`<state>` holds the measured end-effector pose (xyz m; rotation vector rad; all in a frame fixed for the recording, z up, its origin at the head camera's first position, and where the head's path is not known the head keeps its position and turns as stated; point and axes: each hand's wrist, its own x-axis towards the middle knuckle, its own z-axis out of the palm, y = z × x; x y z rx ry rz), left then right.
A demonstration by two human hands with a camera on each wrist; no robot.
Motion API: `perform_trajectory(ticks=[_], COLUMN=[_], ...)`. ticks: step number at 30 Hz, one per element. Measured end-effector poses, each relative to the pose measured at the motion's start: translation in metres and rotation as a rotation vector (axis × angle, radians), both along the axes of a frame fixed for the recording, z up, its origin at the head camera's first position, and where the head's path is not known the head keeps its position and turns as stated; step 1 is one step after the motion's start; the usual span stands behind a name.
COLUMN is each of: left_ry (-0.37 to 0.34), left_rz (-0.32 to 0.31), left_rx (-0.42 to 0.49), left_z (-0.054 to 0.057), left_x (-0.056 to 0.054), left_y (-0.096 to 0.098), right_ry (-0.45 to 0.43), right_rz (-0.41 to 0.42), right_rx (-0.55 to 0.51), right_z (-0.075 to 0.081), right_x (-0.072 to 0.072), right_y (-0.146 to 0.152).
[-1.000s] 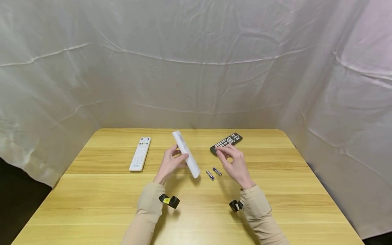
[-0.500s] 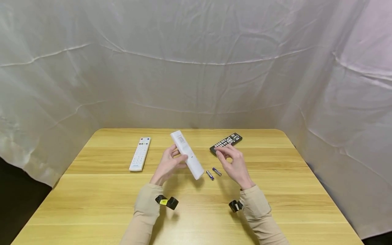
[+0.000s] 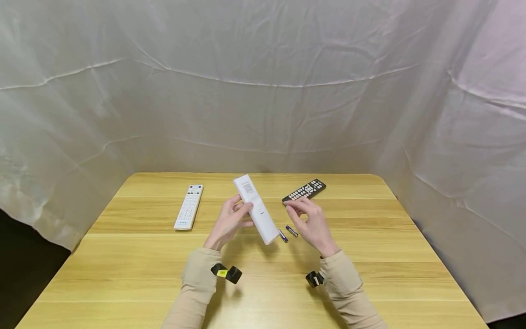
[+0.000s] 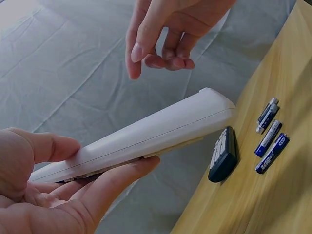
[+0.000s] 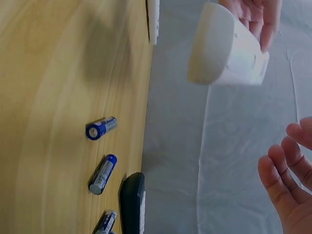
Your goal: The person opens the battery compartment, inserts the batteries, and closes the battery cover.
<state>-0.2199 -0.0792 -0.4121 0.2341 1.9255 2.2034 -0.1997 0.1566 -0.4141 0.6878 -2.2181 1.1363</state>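
Observation:
My left hand [image 3: 231, 220] holds a white remote control [image 3: 263, 218] above the table, thumb on one side and fingers beneath. The remote is tilted, its plain back with a printed label turned up. In the left wrist view the remote [image 4: 151, 127] shows its side edge, buttons facing down. My right hand [image 3: 313, 225] hovers to the right of it, fingers loosely bent and holding nothing. Between and below the hands lie blue-and-silver batteries [image 3: 291, 230]; the right wrist view shows several, among them one battery [image 5: 103, 174] near the black remote.
A second white remote [image 3: 189, 208] lies button side up at the left of the wooden table [image 3: 263, 292]. The black remote [image 3: 306, 189] lies behind my right hand, partly overlapped by its fingers. Grey cloth [image 3: 263, 114] hangs around the table's back and sides.
The left hand has rolled the white remote, so its back and label now face up more fully. Its near end has moved slightly right, toward the batteries. The right hand has hardly moved.

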Motion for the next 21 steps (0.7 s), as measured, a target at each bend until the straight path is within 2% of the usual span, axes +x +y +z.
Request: perform_trajectory(ticks=[9,21], left_ry=[0.031,0.055], left_rz=[-0.035,-0.044], left_rx=[-0.052,-0.085], left_z=[0.000,-0.002], left_x=[0.001,0.002], left_y=[0.002,0.006], right_ry=[0.056,-0.018], right_rz=[0.018,0.021], right_rx=[0.163,0.283], right_z=[0.000,-0.001], right_x=[0.009,0.019], right_y=[-0.018,-0.034])
